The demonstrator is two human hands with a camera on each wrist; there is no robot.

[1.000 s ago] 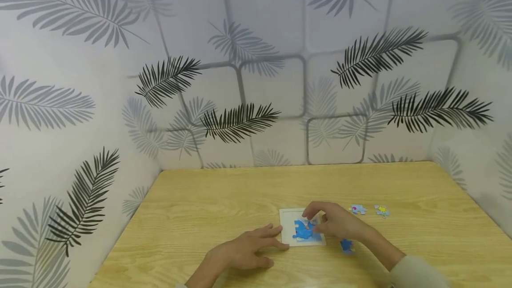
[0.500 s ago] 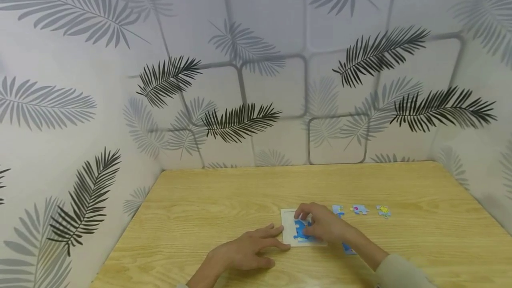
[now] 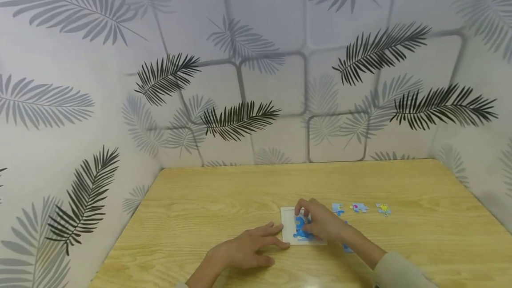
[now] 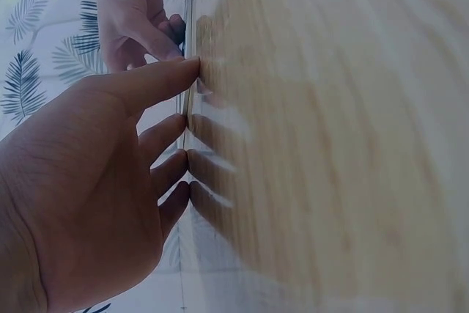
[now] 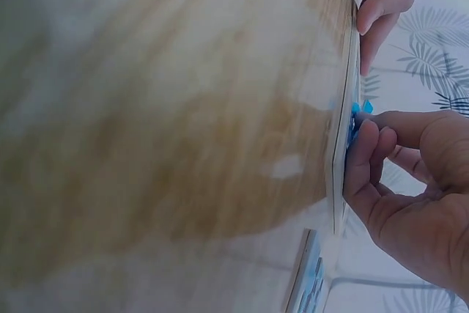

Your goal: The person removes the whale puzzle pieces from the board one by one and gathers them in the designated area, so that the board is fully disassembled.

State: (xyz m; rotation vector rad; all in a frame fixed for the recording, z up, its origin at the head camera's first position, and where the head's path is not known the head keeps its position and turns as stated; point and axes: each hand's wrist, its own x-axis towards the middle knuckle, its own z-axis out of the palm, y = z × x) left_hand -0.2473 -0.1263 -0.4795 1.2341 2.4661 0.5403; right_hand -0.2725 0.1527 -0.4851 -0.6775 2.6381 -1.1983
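Note:
A shallow white puzzle tray (image 3: 287,231) lies on the wooden table, with blue jigsaw pieces (image 3: 300,232) inside it. My left hand (image 3: 248,249) rests flat on the table at the tray's left side, fingers spread and fingertips at its edge. In the left wrist view those fingertips (image 4: 187,160) line up along the tabletop. Over the tray's right part, my right hand (image 3: 325,222) bends its thumb and fingers down onto a blue puzzle piece (image 5: 359,108), pinching it low against the tray. Fingers hide most of that piece.
Right of the tray lie loose pieces: one with a yellow sun (image 3: 383,209), a pale one with a pink spot (image 3: 359,207) and a blue-and-white one (image 3: 338,208). Another blue piece (image 3: 348,249) is partly behind the right forearm. A leaf-patterned wall (image 3: 264,101) stands behind the table.
My right hand has shifted a little left over the tray, uncovering a loose piece to its right, and its fingers have closed in on the blue piece. My left hand stays put.

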